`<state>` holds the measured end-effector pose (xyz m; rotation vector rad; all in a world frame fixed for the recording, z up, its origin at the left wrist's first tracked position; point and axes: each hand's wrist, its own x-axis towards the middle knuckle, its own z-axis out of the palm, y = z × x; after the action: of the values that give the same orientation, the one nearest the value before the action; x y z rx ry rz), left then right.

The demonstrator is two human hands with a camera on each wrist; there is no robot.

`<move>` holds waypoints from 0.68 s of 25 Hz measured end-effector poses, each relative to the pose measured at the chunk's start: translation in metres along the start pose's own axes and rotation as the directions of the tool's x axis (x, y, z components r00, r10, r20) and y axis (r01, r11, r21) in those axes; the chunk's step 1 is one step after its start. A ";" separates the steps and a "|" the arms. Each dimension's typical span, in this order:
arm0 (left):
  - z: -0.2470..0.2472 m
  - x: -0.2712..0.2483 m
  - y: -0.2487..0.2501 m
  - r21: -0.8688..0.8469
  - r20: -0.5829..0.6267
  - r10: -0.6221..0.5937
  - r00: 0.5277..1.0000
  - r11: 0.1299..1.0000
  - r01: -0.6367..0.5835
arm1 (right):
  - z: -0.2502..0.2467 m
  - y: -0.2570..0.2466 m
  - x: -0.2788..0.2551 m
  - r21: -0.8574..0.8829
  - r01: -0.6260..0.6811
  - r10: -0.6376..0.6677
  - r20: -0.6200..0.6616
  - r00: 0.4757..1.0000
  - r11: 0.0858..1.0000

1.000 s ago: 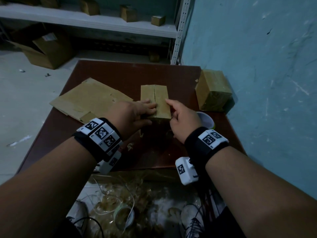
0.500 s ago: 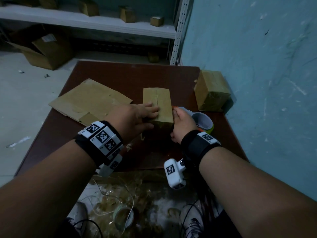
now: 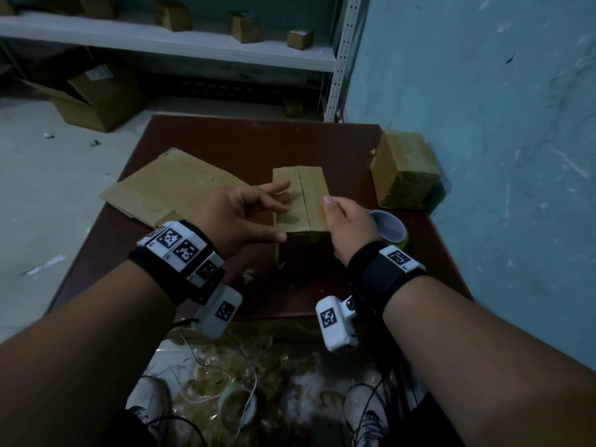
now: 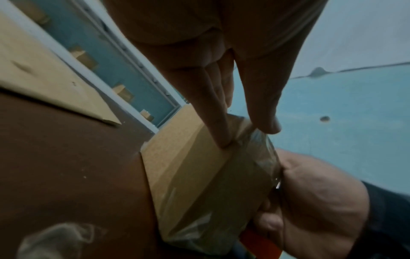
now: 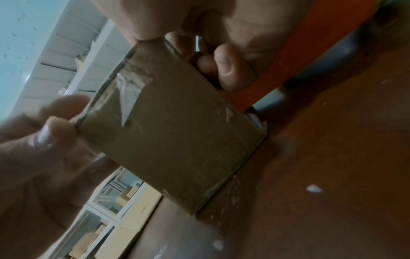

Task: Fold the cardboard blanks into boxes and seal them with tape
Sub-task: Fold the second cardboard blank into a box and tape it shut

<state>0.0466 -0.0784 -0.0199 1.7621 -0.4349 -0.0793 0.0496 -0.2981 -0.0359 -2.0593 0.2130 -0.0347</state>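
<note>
Between both hands: box; right hand grip on right side.

The box stands upright mid-table, top flaps closed with the seam running away from me. Flat cardboard blanks lie stacked to its left. A finished box sits tilted by the wall. The tape roll rests beside my box.
</note>
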 end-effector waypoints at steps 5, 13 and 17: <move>-0.006 0.002 -0.005 0.117 -0.091 0.019 0.996 0.993 -0.009 | 0.002 -0.004 -0.002 0.027 -0.031 0.031 0.013 0.999 0.999; 0.000 0.003 0.005 -0.067 0.038 -0.305 0.952 0.949 0.307 | 0.003 -0.005 -0.001 -0.035 -0.031 0.031 0.011 0.999 0.999; 0.015 0.000 0.013 0.030 -0.026 -0.286 0.958 0.957 0.287 | 0.007 -0.006 -0.002 -0.071 -0.006 0.007 0.012 1.000 0.997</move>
<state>0.0394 -0.0946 -0.0109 1.8473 -0.1625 -0.2598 0.0488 -0.2891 -0.0338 -2.1289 0.2161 -0.0101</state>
